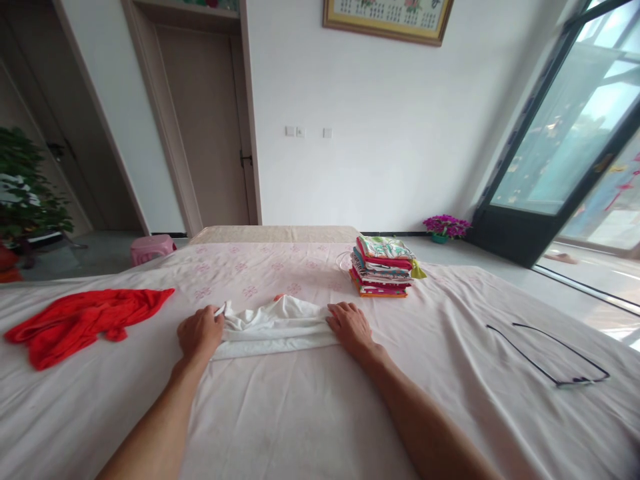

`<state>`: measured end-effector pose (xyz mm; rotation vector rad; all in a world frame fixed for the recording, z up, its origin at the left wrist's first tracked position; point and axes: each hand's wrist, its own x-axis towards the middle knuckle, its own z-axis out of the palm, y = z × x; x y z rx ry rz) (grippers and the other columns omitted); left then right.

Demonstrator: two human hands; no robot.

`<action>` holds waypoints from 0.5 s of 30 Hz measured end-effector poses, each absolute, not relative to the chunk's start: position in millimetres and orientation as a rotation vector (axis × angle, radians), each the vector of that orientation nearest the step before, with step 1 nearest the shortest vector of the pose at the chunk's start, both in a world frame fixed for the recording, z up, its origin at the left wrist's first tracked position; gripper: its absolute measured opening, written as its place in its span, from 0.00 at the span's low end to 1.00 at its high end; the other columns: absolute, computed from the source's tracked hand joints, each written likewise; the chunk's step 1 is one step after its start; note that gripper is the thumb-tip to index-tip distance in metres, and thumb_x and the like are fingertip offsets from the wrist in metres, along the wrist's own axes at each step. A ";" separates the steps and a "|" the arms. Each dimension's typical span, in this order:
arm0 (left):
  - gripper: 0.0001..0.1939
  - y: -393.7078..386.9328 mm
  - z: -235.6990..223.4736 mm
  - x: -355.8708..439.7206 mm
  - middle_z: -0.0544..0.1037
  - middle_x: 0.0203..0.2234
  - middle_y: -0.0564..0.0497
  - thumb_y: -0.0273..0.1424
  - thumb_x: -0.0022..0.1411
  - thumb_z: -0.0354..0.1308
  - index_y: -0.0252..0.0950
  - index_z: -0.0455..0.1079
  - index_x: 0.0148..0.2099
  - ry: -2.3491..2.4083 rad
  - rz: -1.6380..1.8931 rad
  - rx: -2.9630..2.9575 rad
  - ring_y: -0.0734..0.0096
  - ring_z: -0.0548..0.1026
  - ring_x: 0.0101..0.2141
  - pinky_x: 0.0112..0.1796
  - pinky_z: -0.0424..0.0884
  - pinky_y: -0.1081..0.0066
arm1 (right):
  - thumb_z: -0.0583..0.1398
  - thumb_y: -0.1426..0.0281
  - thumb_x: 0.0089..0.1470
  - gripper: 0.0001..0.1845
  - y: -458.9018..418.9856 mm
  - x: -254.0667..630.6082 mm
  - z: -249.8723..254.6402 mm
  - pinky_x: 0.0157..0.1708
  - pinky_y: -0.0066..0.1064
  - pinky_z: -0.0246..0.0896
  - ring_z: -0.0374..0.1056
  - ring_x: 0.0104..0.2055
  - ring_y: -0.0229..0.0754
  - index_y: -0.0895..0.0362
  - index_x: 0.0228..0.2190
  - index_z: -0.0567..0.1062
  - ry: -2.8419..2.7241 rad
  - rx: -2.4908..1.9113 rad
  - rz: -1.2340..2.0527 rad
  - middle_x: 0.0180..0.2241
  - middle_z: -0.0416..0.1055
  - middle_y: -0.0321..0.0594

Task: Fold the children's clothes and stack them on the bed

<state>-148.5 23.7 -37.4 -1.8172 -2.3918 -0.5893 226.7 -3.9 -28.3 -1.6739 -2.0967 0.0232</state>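
A white garment (280, 327) lies in front of me on the bed cover, gathered into a wide, wrinkled strip. A small orange-red patch shows at its far edge. My left hand (201, 333) is closed on the garment's left end, with a bit of its edge sticking up past the fingers. At the right end, my right hand (351, 327) rests palm down, its fingers bent over the cloth and gripping it; the fingertips are partly hidden. Beyond my right hand stands a neat stack of folded clothes (383, 267) in several colours. Crumpled red clothing (85, 323) lies to the left.
A pale pink sheet (265, 413) with creases covers the wide surface. Eyeglasses (560, 363) lie on it at the right, temples spread. On the floor behind are a pink stool (153, 248) and purple potted flowers (446, 227). A leafy plant (30, 187) stands far left.
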 end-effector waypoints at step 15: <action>0.13 -4.8 36.4 -121.7 0.75 0.26 0.56 0.35 0.47 0.67 0.36 0.72 0.35 -2.075 -2.770 -2.703 0.72 0.71 0.28 0.29 0.64 0.76 | 0.55 0.65 0.45 0.11 7.4 256.9 -28.8 0.34 0.31 0.56 0.63 0.33 0.44 0.55 0.27 0.75 -1.080 -1.235 0.473 0.26 0.70 0.36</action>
